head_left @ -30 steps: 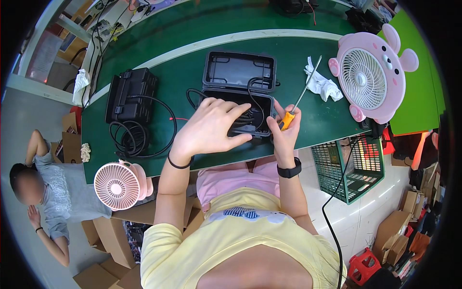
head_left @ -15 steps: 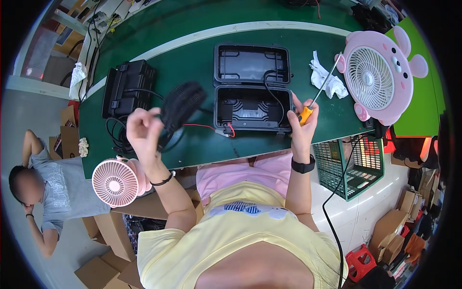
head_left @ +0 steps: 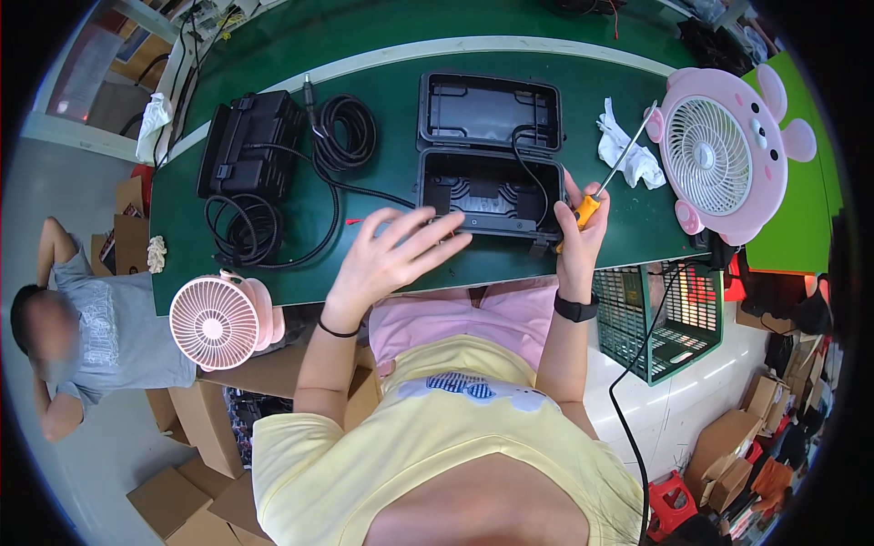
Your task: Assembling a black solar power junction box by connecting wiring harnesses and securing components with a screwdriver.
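A black plastic box (head_left: 492, 227) stands on the green table with its lid (head_left: 492, 110) folded back, its inside facing me. My right hand (head_left: 579, 250) is closed round the orange handle of a screwdriver (head_left: 584, 211), whose shaft points up and right; its fingers are at the box's right side. At the box's near left corner, my left hand (head_left: 382, 264) is open with fingers spread, partly covering a red wire (head_left: 353, 221). A black cable runs from the box's left side to a coil of black cable (head_left: 367, 136) lying on the table.
Left of the coil sits a second black box (head_left: 250, 146) with more coiled cable (head_left: 248, 232). A small pink fan (head_left: 214, 323) is at the near left edge, a large pink fan (head_left: 728, 150) at the right. White tissue (head_left: 645, 168) lies between. Another person (head_left: 118, 318) is at left.
The coil of black cable has left my left hand and now lies on the table further back. My left hand has moved right toward the box. My right hand still holds the screwdriver.
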A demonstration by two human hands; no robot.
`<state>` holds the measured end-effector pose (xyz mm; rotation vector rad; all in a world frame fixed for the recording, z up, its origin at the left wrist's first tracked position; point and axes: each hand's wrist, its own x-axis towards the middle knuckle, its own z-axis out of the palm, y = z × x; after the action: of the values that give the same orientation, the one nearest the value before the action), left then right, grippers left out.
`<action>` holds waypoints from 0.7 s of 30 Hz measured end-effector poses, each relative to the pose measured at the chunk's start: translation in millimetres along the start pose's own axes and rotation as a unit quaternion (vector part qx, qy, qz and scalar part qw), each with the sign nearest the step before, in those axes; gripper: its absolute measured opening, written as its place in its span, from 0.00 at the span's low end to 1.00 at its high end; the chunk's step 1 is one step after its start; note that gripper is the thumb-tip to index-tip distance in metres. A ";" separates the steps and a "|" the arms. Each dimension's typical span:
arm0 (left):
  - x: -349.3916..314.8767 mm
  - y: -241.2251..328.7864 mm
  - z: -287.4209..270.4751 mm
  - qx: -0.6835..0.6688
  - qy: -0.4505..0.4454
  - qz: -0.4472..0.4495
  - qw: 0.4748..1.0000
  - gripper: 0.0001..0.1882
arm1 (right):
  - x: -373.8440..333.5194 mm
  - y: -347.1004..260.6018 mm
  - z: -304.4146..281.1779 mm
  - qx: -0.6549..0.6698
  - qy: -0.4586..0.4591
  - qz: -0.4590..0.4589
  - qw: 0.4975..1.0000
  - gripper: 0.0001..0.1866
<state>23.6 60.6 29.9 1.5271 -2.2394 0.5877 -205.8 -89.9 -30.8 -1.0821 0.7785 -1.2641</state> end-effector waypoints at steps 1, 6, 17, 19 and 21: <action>-1.7 0.0 -0.1 0.015 0.008 0.031 0.999 0.25 | -0.2 -0.3 0.2 -0.001 0.000 0.000 1.000 0.25; -8.0 -0.7 20.6 0.104 -0.039 0.081 0.991 0.17 | 2.2 -1.3 6.7 0.014 0.010 -0.002 1.000 0.24; 5.8 0.1 18.0 -0.116 -0.010 0.007 0.993 0.09 | 1.0 -8.5 7.4 0.004 0.020 0.014 1.000 0.22; 7.6 2.0 16.4 -0.221 0.033 -0.060 0.973 0.13 | 1.2 -7.1 7.3 0.005 0.020 0.013 1.000 0.23; 17.0 1.8 17.4 -0.299 0.105 -0.118 0.941 0.13 | 2.3 -4.9 5.3 -0.003 0.008 0.001 1.000 0.23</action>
<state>14.8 38.8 23.7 1.3068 -1.8015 -0.0155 -202.3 -90.9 -24.1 -1.0770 0.7958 -1.2703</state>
